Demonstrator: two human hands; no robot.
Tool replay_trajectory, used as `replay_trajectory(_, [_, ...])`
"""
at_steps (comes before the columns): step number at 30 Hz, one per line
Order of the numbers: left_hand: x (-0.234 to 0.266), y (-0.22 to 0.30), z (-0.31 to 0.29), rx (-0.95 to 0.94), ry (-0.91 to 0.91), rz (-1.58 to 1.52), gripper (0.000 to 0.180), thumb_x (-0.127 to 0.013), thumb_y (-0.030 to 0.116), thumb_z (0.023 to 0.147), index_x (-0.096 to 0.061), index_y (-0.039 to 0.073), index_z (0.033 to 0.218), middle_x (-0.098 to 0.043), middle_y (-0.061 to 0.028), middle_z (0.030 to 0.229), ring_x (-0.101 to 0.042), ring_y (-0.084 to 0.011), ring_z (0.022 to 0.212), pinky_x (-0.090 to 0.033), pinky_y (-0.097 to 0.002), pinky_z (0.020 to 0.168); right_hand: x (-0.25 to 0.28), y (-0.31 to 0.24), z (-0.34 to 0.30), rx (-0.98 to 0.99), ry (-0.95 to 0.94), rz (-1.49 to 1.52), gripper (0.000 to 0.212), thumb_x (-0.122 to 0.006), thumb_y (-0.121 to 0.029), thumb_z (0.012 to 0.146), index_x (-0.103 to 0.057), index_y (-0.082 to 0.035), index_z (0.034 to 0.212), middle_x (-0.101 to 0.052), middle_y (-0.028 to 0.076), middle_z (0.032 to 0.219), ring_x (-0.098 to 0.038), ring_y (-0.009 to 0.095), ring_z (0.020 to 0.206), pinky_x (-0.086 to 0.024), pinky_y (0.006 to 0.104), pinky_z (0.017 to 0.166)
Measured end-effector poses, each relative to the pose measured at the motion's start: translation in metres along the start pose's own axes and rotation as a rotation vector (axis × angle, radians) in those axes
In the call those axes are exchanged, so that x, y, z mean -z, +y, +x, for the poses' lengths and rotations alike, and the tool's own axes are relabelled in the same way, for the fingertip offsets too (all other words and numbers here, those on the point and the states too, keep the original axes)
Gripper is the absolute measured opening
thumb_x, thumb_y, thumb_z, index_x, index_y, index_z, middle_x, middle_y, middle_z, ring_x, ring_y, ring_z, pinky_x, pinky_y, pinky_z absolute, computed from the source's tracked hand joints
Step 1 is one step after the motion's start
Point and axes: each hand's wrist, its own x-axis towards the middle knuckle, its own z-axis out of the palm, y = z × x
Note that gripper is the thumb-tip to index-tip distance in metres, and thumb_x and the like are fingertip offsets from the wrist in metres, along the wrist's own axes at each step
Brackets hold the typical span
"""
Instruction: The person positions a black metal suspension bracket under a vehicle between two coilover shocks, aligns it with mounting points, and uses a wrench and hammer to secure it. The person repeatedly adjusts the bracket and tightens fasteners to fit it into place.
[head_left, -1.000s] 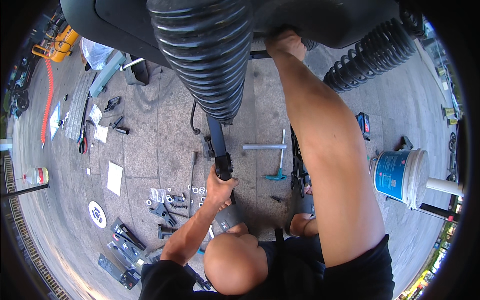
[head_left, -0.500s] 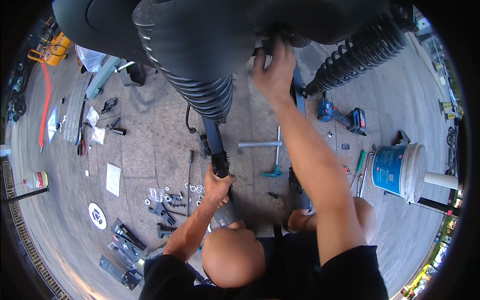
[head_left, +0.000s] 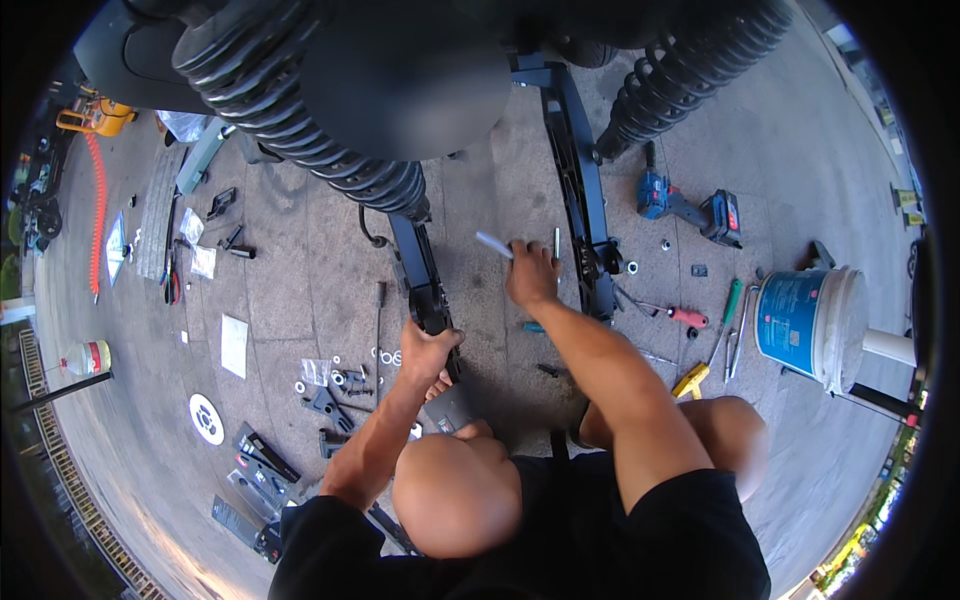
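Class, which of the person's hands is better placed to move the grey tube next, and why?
Probably the right hand: its fingers are closed on the grey tube, while the left hand is occupied, gripping the black bar.

Left fingers (head_left: 440, 383) grip a black bar (head_left: 414, 258); right fingers (head_left: 534, 253) hold a grey tube (head_left: 492, 243).

right hand (head_left: 533, 275) hides 1 end of the pipe (head_left: 494, 245), 2 springs (head_left: 690, 75) run off the top, dark round part (head_left: 420, 90) is super blurry
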Motion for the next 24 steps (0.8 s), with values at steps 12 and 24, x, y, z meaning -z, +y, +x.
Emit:
replay_trajectory(12, [-0.003, 0.011, -0.008, 0.053, -0.007, -0.202, 0.014, -0.073, 0.003, 0.07, -0.06, 0.003, 0.072, -0.06, -0.0009, 0.068, -0.056, -0.0131, 0.059, -0.046, -0.0307, 0.055, 0.231, -0.121, 0.083, 0.57, 0.361, -0.409, 0.029, -0.056, -0.017, 0.089, -0.063, -0.006, 0.115, -0.066, 0.015, 0.108, -0.067, 0.03, 0.1, -0.05, 0.0437, 0.087])
replay_trajectory(24, [-0.007, 0.014, -0.013, -0.019, 0.042, -0.065, 0.032, -0.069, -0.004, 0.072, -0.052, 0.001, 0.099, -0.057, -0.0095, 0.078, -0.061, -0.0221, 0.059, -0.051, -0.0366, 0.047, 0.209, -0.151, 0.166, 0.513, 0.461, -0.58, 0.038, -0.046, -0.018, 0.097, -0.058, -0.014, 0.133, -0.06, 0.008, 0.13, -0.052, 0.024, 0.127, -0.036, 0.042, 0.107])
